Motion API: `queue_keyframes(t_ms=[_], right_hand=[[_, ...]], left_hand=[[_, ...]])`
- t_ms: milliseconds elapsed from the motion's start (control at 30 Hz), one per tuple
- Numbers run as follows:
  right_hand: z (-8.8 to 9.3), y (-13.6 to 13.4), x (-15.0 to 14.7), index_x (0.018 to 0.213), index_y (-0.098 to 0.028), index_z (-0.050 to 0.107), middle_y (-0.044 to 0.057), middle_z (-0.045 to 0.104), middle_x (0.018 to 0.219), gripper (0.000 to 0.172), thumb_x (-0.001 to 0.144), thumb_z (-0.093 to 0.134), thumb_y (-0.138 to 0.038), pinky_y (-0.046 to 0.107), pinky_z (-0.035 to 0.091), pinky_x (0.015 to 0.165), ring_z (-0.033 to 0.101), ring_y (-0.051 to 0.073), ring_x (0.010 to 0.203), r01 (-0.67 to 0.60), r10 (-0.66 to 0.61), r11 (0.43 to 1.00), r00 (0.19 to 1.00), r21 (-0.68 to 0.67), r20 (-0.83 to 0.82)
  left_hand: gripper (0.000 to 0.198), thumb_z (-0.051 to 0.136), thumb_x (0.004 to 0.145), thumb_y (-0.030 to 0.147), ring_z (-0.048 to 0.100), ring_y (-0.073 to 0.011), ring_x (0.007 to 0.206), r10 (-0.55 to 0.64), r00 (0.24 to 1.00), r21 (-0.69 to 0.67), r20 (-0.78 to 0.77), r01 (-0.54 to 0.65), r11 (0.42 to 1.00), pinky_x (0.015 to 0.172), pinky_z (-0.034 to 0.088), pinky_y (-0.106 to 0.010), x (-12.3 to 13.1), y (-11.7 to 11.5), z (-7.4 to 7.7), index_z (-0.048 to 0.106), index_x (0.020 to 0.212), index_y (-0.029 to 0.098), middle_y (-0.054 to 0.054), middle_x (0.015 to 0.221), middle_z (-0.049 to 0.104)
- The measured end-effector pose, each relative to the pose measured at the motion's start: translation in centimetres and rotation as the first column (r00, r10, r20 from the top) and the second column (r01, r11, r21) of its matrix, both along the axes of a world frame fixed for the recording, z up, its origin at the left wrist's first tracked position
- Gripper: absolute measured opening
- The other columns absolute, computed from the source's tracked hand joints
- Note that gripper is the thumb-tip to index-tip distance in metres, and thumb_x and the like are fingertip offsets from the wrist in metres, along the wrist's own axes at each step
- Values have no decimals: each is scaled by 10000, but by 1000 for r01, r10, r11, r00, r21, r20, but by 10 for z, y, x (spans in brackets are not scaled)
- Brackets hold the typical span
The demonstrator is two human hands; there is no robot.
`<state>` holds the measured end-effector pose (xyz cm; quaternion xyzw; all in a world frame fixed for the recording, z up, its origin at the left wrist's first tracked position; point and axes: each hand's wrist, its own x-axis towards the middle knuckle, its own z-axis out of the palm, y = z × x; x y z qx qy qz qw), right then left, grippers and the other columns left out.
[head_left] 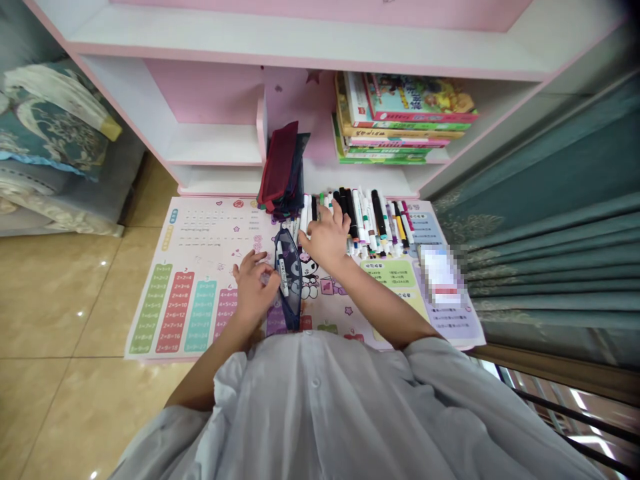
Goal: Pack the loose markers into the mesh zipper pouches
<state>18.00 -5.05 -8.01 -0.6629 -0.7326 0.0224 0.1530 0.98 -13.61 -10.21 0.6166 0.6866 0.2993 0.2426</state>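
Note:
A dark blue mesh pencil pouch [295,293] lies on the printed desk mat in front of me, its mouth spread apart. Inside it shows a white marker [283,275]. My left hand [255,287] pinches the pouch's left edge between thumb and forefinger, the other fingers raised. Over the left part of a wide pile of markers [370,220] is my right hand [327,237], fingers spread and thumb close to the pouch's right edge. I see nothing held in it. The markers have white, black and yellow barrels.
Dark red and navy pouches [283,163] are stacked behind, against a shelf divider. Stacked books [400,127] occupy the shelf at right. A phone with a blurred screen [443,277] rests on the mat [240,233]. A teal curtain [550,200] hangs at right.

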Motion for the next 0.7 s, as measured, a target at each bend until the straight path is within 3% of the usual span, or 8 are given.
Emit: queue_keyframes(t_ms=[133, 267, 700], right_hand=[[-10, 26, -2, 1011, -116, 759, 215, 481, 1471, 373, 856, 604, -419, 702, 222, 1110, 222, 441, 1461, 9, -5, 999, 995, -37, 102], [-14, 34, -6, 1087, -103, 733, 246, 448, 1490, 460, 805, 662, -459, 736, 184, 1105, 179, 457, 1475, 6, 2, 999, 985, -49, 172], [4, 39, -8, 1073, -82, 745, 255, 473, 1470, 428, 790, 627, -382, 765, 184, 1084, 187, 466, 1469, 46, -10, 989, 970, -142, 243]], left_hand=[[113, 547, 784, 248, 460, -313, 1367, 1, 1000, -4, -7, -1, 1000, 1146, 195, -652, -1, 0, -1, 578, 679, 218, -90, 1284, 646], [114, 547, 783, 245, 469, -319, 1358, 3, 1000, 17, 3, -3, 1000, 1137, 205, -651, -3, 0, -3, 586, 679, 217, -97, 1280, 648], [116, 547, 787, 247, 473, -329, 1352, -12, 999, 31, 31, 11, 999, 1144, 179, -661, -2, -1, -6, 592, 686, 212, -92, 1273, 648]])
